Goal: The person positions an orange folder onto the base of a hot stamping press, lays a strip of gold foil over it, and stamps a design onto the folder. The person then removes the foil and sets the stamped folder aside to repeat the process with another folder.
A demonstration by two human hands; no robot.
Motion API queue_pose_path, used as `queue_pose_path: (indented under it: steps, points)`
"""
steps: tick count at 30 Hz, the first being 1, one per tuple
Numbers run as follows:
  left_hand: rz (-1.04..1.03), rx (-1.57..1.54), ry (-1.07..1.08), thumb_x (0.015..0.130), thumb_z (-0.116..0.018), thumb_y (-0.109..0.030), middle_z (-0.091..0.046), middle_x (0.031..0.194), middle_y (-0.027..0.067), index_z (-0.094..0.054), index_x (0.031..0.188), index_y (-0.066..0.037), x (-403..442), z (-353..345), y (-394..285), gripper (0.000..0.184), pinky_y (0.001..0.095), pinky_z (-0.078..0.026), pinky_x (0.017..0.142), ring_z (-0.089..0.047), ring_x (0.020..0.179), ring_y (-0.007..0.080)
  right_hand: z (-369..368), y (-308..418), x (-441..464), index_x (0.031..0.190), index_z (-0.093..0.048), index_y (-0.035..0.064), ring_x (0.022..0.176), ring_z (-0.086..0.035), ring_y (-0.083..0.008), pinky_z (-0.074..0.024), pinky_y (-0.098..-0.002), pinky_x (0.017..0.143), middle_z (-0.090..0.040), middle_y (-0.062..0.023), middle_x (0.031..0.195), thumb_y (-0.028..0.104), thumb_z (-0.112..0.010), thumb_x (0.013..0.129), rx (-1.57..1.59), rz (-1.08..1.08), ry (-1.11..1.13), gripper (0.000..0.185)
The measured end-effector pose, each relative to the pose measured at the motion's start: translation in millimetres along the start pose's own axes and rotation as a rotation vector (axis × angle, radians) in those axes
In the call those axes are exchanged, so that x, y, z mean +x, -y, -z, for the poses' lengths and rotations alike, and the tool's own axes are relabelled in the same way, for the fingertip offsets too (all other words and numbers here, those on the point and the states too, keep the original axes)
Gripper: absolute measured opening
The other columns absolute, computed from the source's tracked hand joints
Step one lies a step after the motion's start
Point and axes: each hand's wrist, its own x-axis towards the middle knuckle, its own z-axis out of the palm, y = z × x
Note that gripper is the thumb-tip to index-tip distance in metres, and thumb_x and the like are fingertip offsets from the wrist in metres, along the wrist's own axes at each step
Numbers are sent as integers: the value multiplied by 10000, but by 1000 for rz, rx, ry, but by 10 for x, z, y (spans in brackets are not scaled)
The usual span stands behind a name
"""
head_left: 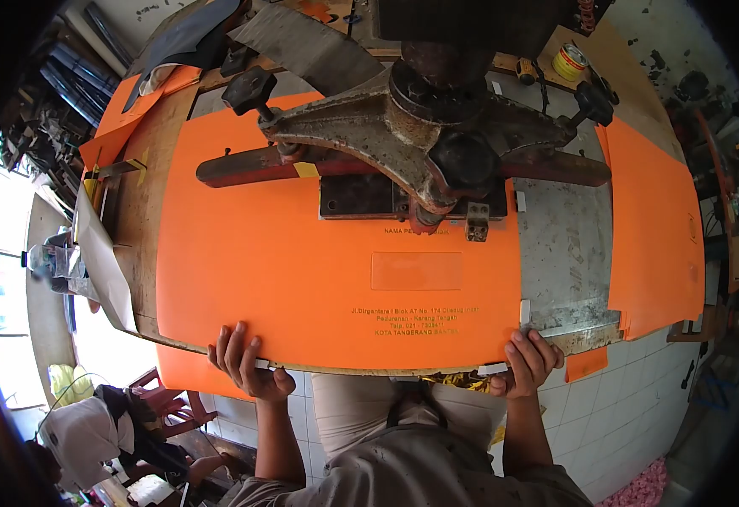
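A large orange sheet (pixel 260 279) with gold printed text and a pressed rectangle lies on the metal bed under a dark press head (pixel 412 196). My left hand (pixel 249 365) is at the table's front edge, its fingers curled up over the sheet's lower left edge and the thumb pointing right. At the sheet's lower right corner, my right hand (pixel 528 362) has its fingers bent over the edge, beside a small white tab (pixel 525 311). The undersides of both grips are hidden.
More orange sheets (pixel 653 237) lie at the right, others (pixel 137 110) at the back left. Heavy press arms (pixel 344 127) with black knobs span the bed. A yellow tin (pixel 569 62) stands at the back right. Another person (pixel 90 431) is at the lower left.
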Motion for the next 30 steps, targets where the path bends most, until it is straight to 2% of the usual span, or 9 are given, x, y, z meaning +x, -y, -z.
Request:
queue_pose_path:
  steps: [14,17,18,21,23,25,26,28,30]
  points:
    - [-60,7,1,1065,-406,-488,-631,1384,148,-600,1282,-109,65,10,-15,478,565,-275,1184,-505,1375,398,18,34,106,1156,-752,109,1207,-626,-213,-323,-381,1085,-747,-37,1226,500,-404,1047,55,-16,-4,534]
    - [-71,-3,27,1062,-419,-487,-624,1400,149,-598,1302,-94,109,63,-14,495,559,-275,1183,-502,1380,399,83,66,177,1182,-748,91,1236,-619,-228,-339,-384,1068,-749,-42,1218,505,-413,1041,88,-41,29,551]
    - [-72,-14,35,1060,-423,-490,-623,1404,148,-597,1307,-88,123,81,-27,503,558,-273,1184,-500,1382,399,124,69,206,1232,-722,58,1264,-608,-256,-361,-402,1062,-719,-81,1283,496,-431,1036,140,-42,49,562]
    - [-78,-70,-16,1063,-471,-416,-602,1425,173,-594,1307,-47,120,184,-41,460,565,-314,1165,-488,1393,408,231,136,250,1286,-685,29,1294,-591,-298,-390,-444,1054,-666,-123,1366,465,-469,1027,238,-105,24,551]
    - [-59,-86,-101,1069,-483,-374,-594,1427,191,-592,1303,-34,73,288,37,427,573,-341,1149,-483,1397,408,352,204,76,1228,-673,-4,1200,-613,-311,-464,-428,954,-661,-152,1269,349,-466,1063,248,-163,-57,441]
    - [102,-68,-200,1034,-601,-219,-593,1398,210,-625,1232,-21,-60,447,184,281,537,-410,1104,-518,1348,388,452,311,-169,1171,-661,-37,1105,-634,-325,-539,-412,853,-655,-181,1172,232,-462,1099,286,-230,-126,342]
    - [209,-10,-247,1015,-633,-176,-594,1388,206,-635,1209,-19,-179,497,303,249,527,-420,1094,-530,1324,387,500,363,-280,1123,-657,-38,1010,-639,-281,-550,-360,763,-642,-157,1062,150,-485,1096,281,-223,-121,256]
    - [391,36,-350,957,-726,-91,-577,1370,201,-659,1137,-6,-390,584,564,210,484,-456,1049,-550,1262,370,474,517,-562,1150,-670,-1,1040,-646,-283,-543,-390,800,-659,-158,1115,124,-646,1022,375,-361,33,181]
    - [612,60,-331,955,-756,-249,-408,1519,215,-504,1375,-31,-693,484,902,536,488,-431,1090,-444,1371,372,419,665,-608,1179,-670,19,1109,-631,-310,-522,-426,890,-664,-152,1166,133,-732,957,419,-380,247,257]
